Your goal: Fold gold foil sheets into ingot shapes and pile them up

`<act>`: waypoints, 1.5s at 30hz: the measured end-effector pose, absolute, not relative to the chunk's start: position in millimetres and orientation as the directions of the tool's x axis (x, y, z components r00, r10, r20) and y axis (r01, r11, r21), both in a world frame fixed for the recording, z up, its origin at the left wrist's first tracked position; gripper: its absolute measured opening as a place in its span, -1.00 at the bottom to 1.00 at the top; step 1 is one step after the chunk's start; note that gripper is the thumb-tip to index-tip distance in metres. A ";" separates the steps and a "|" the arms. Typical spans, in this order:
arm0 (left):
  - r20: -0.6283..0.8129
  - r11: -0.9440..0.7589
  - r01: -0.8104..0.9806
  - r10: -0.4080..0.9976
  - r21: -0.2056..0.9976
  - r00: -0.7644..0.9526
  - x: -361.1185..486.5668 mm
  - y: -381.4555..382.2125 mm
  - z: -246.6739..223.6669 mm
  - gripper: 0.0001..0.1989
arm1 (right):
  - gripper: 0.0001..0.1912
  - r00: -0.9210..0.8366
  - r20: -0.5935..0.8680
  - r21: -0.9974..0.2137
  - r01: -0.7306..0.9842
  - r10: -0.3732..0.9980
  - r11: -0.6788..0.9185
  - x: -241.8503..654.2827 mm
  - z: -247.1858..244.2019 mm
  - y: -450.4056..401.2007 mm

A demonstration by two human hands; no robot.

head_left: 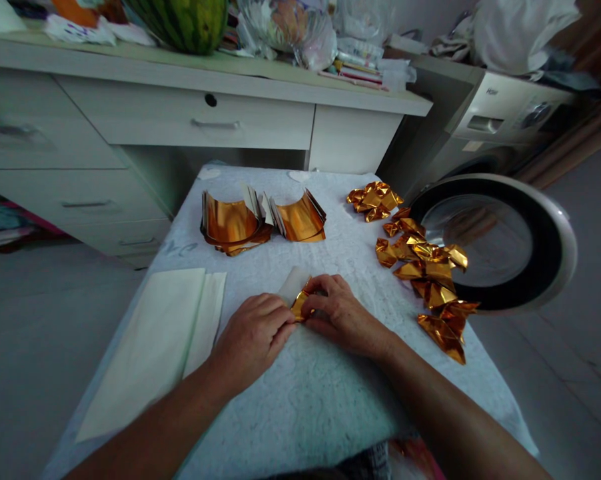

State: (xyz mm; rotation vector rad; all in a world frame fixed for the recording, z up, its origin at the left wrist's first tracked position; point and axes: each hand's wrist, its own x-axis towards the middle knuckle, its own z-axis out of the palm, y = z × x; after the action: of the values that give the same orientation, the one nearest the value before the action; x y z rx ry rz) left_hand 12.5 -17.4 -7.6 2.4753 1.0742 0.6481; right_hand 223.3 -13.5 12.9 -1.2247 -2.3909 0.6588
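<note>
Between my two hands, low over the cloth-covered table, is a piece of gold foil paper, partly hidden by my fingers. My left hand pinches its left edge between thumb and fingers. On the other side, my right hand has its fingers curled and closed on the foil. A pale, whitish strip sticks out just behind the foil. Curved stacks of gold foil sheets, one on the left and one on the right, stand farther back. Folded gold foil pieces lie heaped along the right side.
Folded whitish paper lies at the table's left. An open washing machine door borders the right edge. White drawers stand behind, under a counter holding a watermelon and plastic bags.
</note>
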 end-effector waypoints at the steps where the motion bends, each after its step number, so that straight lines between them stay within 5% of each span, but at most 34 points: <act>1: 0.258 -0.638 0.585 0.755 0.501 0.603 12.5 -17.6 -6.8 -0.92 | -0.94 -0.548 0.110 -0.557 0.658 0.830 0.508 223.0 12.2 -13.4; 11: 0.162 -0.484 0.628 0.851 0.609 0.499 10.9 -18.7 -2.9 -0.91 | -0.90 -0.509 0.088 -0.542 0.697 0.856 0.470 218.7 10.3 -15.3; 45: 0.120 -0.352 0.758 0.931 0.550 0.345 15.5 -21.8 -3.7 -0.91 | -0.89 -0.276 0.100 -0.603 0.747 0.956 0.279 198.6 2.7 -15.4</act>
State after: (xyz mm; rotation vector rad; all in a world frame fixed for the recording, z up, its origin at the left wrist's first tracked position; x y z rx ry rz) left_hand 15.5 -21.8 -3.7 2.2155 1.4827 0.5916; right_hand 198.6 -15.4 2.7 -1.5298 -2.1071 0.6238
